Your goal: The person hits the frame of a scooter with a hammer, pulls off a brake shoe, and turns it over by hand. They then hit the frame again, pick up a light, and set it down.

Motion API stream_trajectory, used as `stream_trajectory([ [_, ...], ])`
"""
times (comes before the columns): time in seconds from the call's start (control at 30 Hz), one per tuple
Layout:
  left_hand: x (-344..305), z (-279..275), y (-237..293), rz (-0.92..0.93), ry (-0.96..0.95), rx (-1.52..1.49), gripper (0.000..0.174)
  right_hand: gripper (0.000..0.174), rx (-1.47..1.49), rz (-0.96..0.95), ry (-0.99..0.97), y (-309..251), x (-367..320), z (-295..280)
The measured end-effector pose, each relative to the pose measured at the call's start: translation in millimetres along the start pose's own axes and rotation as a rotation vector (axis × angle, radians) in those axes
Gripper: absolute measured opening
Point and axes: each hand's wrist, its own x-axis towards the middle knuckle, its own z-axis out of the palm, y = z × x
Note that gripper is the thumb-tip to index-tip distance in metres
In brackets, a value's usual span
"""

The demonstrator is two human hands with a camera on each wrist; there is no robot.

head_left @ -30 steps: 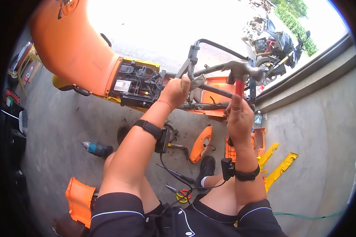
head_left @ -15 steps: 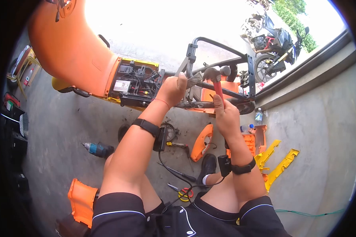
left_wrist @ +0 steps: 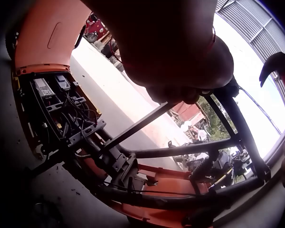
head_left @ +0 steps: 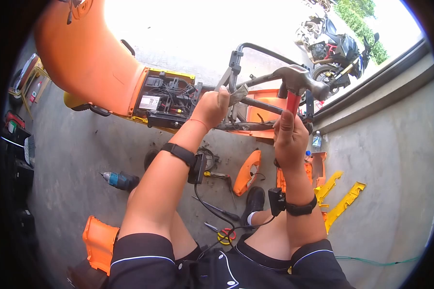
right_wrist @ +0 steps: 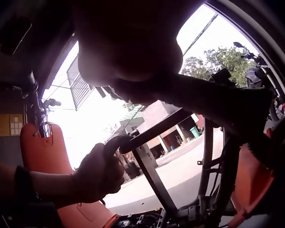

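Observation:
My right hand (head_left: 292, 142) grips a claw hammer (head_left: 301, 83) by its red handle, thumb along the shaft. The steel head is raised to the right, apart from the left hand. My left hand (head_left: 211, 109) has its fingers curled round a grey, worn piece (head_left: 238, 95) whose broad end sticks out toward the hammer; I cannot tell its kind. Behind both hands stands a bare black tubular frame (head_left: 267, 103) of an orange vehicle. In the left wrist view a flat bar (left_wrist: 137, 127) of the frame runs up toward the left hand. The hammer also shows at that view's right edge.
An orange body panel (head_left: 94, 62) rises at the left beside an open bay of wiring (head_left: 166, 94). On the floor lie a cordless drill (head_left: 119, 181), scissors (head_left: 225, 236), orange covers (head_left: 248, 172) and yellow strips (head_left: 345, 204). A motorcycle (head_left: 335, 53) stands beyond the sill.
The hammer swung left and down to beside the grey piece half a second ago. Now it is back up and to the right. The left hand has stayed nearly still.

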Motion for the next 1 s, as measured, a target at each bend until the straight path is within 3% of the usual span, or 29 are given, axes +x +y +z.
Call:
stream_trajectory([
  [0.03, -1.7, 2.2, -0.4, 0.000, -0.012, 0.002, 0.065, 0.063, 0.001, 0.009, 0.008, 10.4, -2.0, 4.4],
  [0.1, -0.1, 0.1, 2.2, -0.001, 0.000, 0.038, 0.066, 0.059, -0.337, 0.062, -0.155, 28.9, -2.5, 15.2],
  [0.17, 1.2, -6.2, 5.5, 0.012, 0.007, 0.074, 0.066, 0.058, -0.321, 0.097, -0.133, 26.1, -3.3, 12.0],
  [0.27, 0.6, -5.5, -0.9, -0.005, -0.014, 0.078, 0.064, 0.058, -0.059, 0.098, -0.023, 8.0, -1.6, 1.6],
  [0.3, 0.4, -6.7, 0.9, 0.027, -0.006, 0.078, 0.064, 0.055, 0.002, 0.020, 0.010, 8.6, -3.0, 2.1],
  [0.37, -0.8, -6.1, 2.3, 0.069, -0.011, 0.081, 0.063, 0.054, -0.064, -0.121, 0.021, 24.9, -8.2, 10.6],
  [0.43, -0.7, -9.9, 1.6, 0.052, -0.023, 0.110, 0.062, 0.053, -0.296, 0.019, -0.156, 40.8, -6.6, 18.3],
  [0.53, 4.7, -10.6, 0.1, 0.090, -0.003, 0.155, 0.062, 0.055, -0.238, 0.057, -0.068, 41.0, -2.5, 15.9],
  [0.6, 0.3, -7.7, -4.6, 0.113, 0.013, 0.187, 0.061, 0.058, 0.021, 0.027, -0.018, 36.1, -2.2, 10.6],
  [0.7, 1.1, -2.2, -4.9, 0.149, 0.052, 0.139, 0.061, 0.059, -0.211, -0.059, -0.083, 51.9, -5.1, 22.9],
  [0.73, 1.2, -0.8, -6.3, 0.140, 0.058, 0.127, 0.061, 0.056, -0.232, 0.011, -0.129, 53.1, -2.5, 28.1],
  [0.9, -1.2, 2.7, -9.4, 0.157, 0.111, 0.090, 0.059, 0.055, -0.041, -0.016, -0.008, 44.8, -3.0, 25.7],
  [0.97, -0.1, 5.2, -10.0, 0.157, 0.110, 0.068, 0.059, 0.054, -0.254, -0.026, -0.101, 50.1, -3.6, 31.7],
  [1.0, 0.5, 5.7, -8.9, 0.148, 0.112, 0.055, 0.059, 0.054, -0.209, 0.004, -0.098, 47.8, -2.9, 33.5],
])
